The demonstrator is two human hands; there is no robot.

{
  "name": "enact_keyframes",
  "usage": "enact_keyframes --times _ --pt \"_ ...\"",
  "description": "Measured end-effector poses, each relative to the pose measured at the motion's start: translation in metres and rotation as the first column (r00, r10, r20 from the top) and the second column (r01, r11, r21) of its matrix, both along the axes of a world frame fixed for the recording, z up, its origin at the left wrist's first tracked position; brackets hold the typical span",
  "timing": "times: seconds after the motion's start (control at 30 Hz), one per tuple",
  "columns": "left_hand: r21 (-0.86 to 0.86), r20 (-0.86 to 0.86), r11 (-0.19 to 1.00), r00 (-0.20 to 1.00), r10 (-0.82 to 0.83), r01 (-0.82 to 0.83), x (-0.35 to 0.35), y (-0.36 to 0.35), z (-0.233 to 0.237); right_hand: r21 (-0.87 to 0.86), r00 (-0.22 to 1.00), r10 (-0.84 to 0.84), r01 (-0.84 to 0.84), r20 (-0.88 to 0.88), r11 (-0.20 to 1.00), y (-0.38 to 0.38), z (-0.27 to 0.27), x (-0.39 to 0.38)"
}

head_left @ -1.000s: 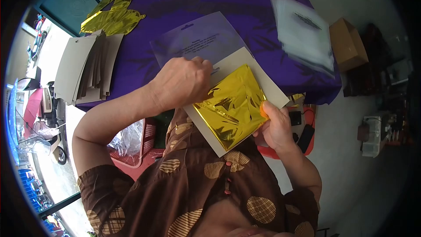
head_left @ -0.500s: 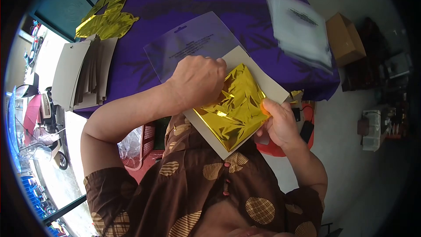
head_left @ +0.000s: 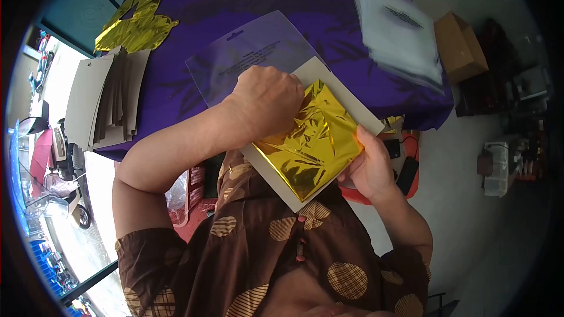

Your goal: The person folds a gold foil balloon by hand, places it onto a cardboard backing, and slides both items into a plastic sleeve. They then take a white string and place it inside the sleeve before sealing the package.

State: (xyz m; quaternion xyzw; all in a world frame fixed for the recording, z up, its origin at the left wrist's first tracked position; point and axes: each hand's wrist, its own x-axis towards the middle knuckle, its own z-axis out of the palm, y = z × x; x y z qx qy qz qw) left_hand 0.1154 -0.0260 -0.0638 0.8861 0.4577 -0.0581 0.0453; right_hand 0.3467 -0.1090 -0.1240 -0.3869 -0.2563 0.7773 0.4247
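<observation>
A folded gold foil balloon (head_left: 311, 147) lies creased and shiny on a grey-beige cardboard sheet (head_left: 356, 103), tilted in front of my body. My left hand (head_left: 267, 100) is closed in a fist over the foil's upper left part; its curled fingertips are hidden. At the right edge, my right hand (head_left: 373, 164) grips the cardboard and foil, thumb on top and fingers partly out of sight underneath. A clear plastic bag (head_left: 235, 61) with printed text and a hang slot lies on the table just beyond my left hand.
A purple cloth (head_left: 305, 0) covers the table. Stacked cardboard sheets (head_left: 88, 103) stand at its left edge, near flat gold foil balloons (head_left: 135, 32). Clear bags (head_left: 399, 38) are piled at the right, beside a cardboard box (head_left: 461, 47). A red stool (head_left: 411, 185) is below.
My right thumb has shifted along the foil's right edge, and the orange thing under it no longer shows. The foil looks flatter near there. My left fist stays over the foil.
</observation>
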Motion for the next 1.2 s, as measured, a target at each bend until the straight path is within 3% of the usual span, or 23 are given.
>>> enact_keyframes --times 0.17,0.3,0.37,0.47,0.6,0.77,1.1,1.2 --pt "-0.01 -0.006 1.0 1.0 -0.006 0.006 0.001 0.0 0.002 -0.028 0.988 -0.119 0.117 -0.099 0.993 -0.012 -0.001 -0.011" --pt "-0.095 -0.091 0.993 0.994 0.064 -0.072 0.006 0.001 0.006 -0.013 0.982 -0.181 0.18 -0.061 0.984 -0.02 -0.009 -0.025" --pt "-0.054 -0.049 0.997 0.997 0.057 -0.059 0.005 0.0 0.004 -0.029 0.982 -0.187 0.187 0.011 0.982 -0.017 -0.017 -0.028" --pt "0.011 0.014 0.999 0.999 0.031 -0.032 -0.001 -0.001 -0.003 -0.106 0.946 -0.323 0.318 -0.032 0.942 -0.014 -0.007 -0.04" --pt "0.117 0.084 0.992 0.994 -0.063 0.053 -0.007 0.003 -0.014 -0.063 0.966 -0.258 0.256 -0.018 0.965 -0.012 -0.009 -0.031" --pt "0.099 0.139 0.995 0.99 -0.029 0.015 -0.002 0.007 -0.009 0.051 0.969 -0.232 0.228 0.088 0.972 -0.006 -0.005 -0.028" --pt "0.112 0.284 0.994 0.959 -0.012 -0.02 0.004 0.001 -0.014 0.106 0.951 -0.221 0.203 0.215 0.974 0.002 0.003 -0.023" --pt "0.213 0.329 0.977 0.942 -0.061 -0.012 0.006 -0.002 -0.025 0.088 0.958 -0.195 0.18 0.21 0.98 0.004 0.005 -0.017"
